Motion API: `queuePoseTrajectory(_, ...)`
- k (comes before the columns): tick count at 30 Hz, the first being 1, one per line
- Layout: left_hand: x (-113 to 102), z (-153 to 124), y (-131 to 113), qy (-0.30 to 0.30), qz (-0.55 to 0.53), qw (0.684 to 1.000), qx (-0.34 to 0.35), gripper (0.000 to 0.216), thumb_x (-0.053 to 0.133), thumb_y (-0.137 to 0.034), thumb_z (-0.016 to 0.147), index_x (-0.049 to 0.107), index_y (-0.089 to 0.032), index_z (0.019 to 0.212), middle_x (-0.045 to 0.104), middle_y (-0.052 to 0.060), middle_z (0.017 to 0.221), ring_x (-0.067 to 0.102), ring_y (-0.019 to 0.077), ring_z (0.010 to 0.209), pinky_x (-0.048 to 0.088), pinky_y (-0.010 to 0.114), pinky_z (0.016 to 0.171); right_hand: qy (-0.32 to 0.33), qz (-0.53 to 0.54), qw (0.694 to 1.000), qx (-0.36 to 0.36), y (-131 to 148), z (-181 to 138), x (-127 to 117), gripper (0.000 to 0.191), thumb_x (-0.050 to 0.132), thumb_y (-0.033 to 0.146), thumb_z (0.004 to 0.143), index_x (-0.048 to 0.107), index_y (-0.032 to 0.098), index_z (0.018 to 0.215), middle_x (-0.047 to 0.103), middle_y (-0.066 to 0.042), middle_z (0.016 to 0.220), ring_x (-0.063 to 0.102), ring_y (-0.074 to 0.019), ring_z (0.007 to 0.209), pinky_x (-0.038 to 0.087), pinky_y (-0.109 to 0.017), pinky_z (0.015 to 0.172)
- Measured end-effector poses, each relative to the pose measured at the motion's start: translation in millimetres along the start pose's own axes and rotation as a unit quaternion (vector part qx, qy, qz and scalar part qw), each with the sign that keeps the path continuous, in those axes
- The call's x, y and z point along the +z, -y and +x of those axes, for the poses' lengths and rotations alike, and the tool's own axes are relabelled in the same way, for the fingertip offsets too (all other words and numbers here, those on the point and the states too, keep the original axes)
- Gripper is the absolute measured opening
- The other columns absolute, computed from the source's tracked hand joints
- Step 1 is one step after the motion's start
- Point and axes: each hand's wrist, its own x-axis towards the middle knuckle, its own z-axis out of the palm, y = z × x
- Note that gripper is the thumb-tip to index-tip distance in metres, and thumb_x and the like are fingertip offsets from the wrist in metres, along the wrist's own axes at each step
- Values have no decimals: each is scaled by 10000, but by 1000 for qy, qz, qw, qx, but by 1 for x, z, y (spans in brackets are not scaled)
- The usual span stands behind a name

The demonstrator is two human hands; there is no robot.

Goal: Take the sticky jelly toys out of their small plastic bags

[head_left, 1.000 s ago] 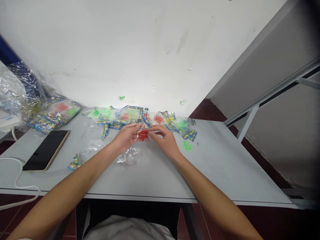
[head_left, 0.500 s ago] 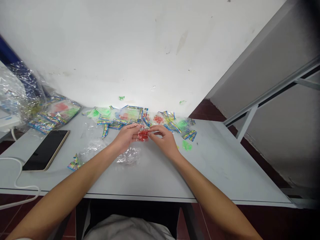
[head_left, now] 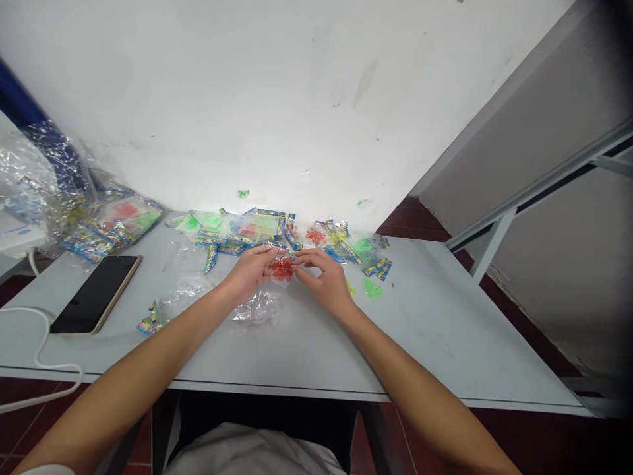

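Red piece [head_left: 282, 268] is between the two hands over the middle of the table [head_left: 445, 323], clear film apparently around it. Left hand [head_left: 254, 267] is clamped on its left side, thumb against fingers; right hand [head_left: 322, 280] looks pinched on its right edge, thumb and forefinger nearly together. To do this well, I'd let the left carry the load, use only right fingertips, and pull gently since the piece looks thin. Counts: one red piece in hand (can't tell if it's several parts), one loose green piece [head_left: 372, 288] right of the right hand, one torn printed scrap [head_left: 149, 320] by the left forearm, one phone [head_left: 96, 295], two green bits [head_left: 243, 194] on the wall [head_left: 222, 99]. Printed packets [head_left: 257, 224] along the back overlap; no reliable count.
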Motion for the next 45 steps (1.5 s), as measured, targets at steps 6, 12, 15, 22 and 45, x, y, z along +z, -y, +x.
queuePoseTrajectory(6, 2, -2, -3, -8, 6, 1000, 2, 173, 610, -288, 910, 677, -138, 966, 737, 109, 900, 728, 207, 743, 589, 385, 783, -1, -19, 1000, -11, 1, -2, 2, 82, 657, 261, 832, 736, 249, 853, 707, -70, 1109, 661, -237, 1038, 527, -380, 846)
queuePoseTrajectory(12, 2, -3, -3, 16, 46, 999, -6, 231, 584, -337, 923, 671, -138, 1002, 747, 128, 886, 742, 235, 782, 570, 367, 780, -32, 0, 999, 16, -1, 0, 1, 113, 664, 317, 854, 757, 263, 888, 697, -73, 1094, 654, -236, 1044, 540, -373, 822)
queuePoseTrajectory(15, 3, -4, -4, 13, 51, 999, -2, 225, 604, -345, 908, 667, -146, 992, 747, 121, 907, 740, 231, 771, 560, 349, 751, -29, 11, 999, 26, -3, 1, 1, 124, 671, 340, 851, 758, 263, 891, 687, -76, 1116, 649, -236, 1055, 550, -382, 845)
queuePoseTrajectory(22, 1, -3, -3, 13, 66, 998, 7, 259, 644, -383, 871, 686, -160, 996, 748, 111, 926, 733, 229, 770, 558, 370, 772, 1, 20, 999, 30, -4, 0, 2, 168, 667, 377, 851, 761, 265, 934, 697, -70, 1113, 627, -242, 1121, 556, -372, 863)
queuePoseTrajectory(45, 6, -7, -7, -27, 73, 997, -16, 238, 627, -339, 870, 688, -148, 999, 729, 80, 779, 710, 197, 660, 534, 312, 658, -28, -34, 998, -42, -5, -1, 4, 101, 648, 271, 878, 748, 266, 896, 716, -62, 1051, 665, -225, 1025, 510, -415, 936)
